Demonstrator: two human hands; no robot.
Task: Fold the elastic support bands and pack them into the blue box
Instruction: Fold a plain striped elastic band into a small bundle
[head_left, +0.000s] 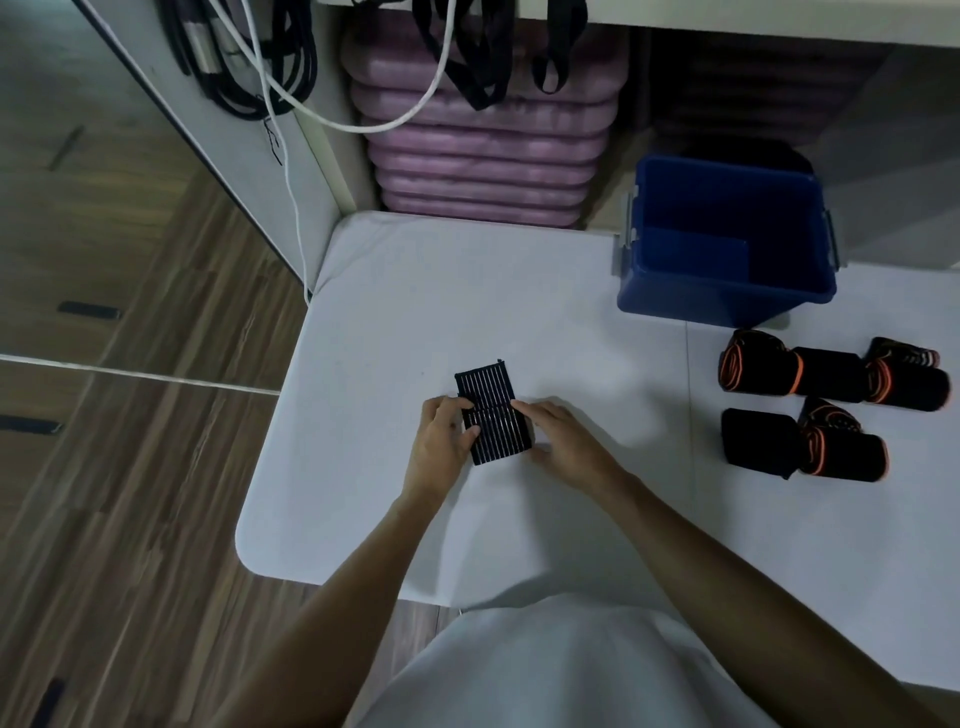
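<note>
Surroundings: a blue box (727, 291) is stood at the upper right of the white tabletop (395, 291), open-topped. Below it, at the right edge of the frame, black rolled bands (826, 410) with orange edging are laid in two rows, well apart from the hands. Purple pads (483, 156) are stacked beyond the tabletop's far edge; black and white cables (291, 88) are hung at the upper left. Wood floor (130, 415) is seen on the left.

Task item: a black ribbed band (493, 415), folded flat, is laid at centre frame on the tabletop.

Grip: the band is flanked by both hands. Its left edge is pinched by the left hand (441, 441); its right edge is touched by the straight fingers of the right hand (566, 441).
</note>
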